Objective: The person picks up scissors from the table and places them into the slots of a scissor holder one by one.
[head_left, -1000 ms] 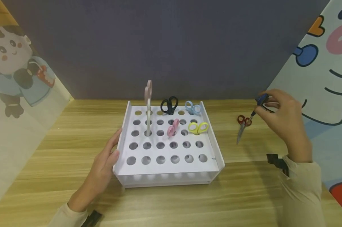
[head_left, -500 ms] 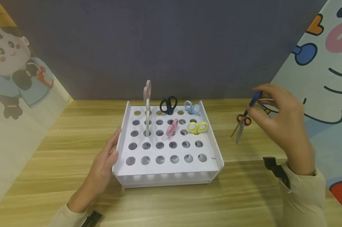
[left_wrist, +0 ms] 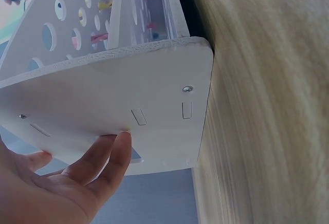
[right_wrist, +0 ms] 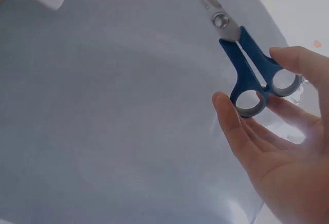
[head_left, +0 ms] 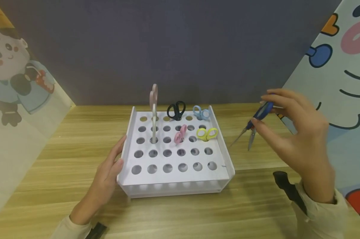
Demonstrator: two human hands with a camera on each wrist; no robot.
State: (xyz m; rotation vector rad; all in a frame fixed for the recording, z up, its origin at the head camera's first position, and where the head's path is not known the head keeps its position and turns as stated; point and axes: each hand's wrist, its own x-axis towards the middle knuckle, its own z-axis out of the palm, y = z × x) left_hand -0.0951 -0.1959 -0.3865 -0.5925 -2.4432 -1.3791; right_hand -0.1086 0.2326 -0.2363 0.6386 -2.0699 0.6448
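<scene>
Your right hand (head_left: 293, 132) has the blue-handled scissors (head_left: 257, 116) pinched by the handle loops, thumb on one side and fingertips on the other, the rest of the fingers loosely spread. They hang in the air just off the right side of the white rack (head_left: 224, 146), smooth plastic grips up, bright steel blades slanting down and left toward its edge. The wrist view shows the two oval loops (right_wrist: 262, 90) and the round pivot screw plainly.

Your left hand (head_left: 108, 176) lies flat against the rack's left wall, fingers straight and close together, thumb on the rim. From the wrist camera, that wall is a matte white panel with rounded corners, small screws and slots (left_wrist: 139, 106).

The rack's top is a flat board drilled with rows of round holes. Standing in them: a tall beige pair (head_left: 153, 109), a black pair (head_left: 176, 111) and a pale blue pair (head_left: 201, 113) in the back row, a pink pair (head_left: 180, 133) and a yellow pair (head_left: 207, 133) farther forward, only handles showing.

Behind your blue pair lie more scissors on the wood-grain table (head_left: 63, 139): steel blades (head_left: 251, 143) show, the handles hidden by your hand
</scene>
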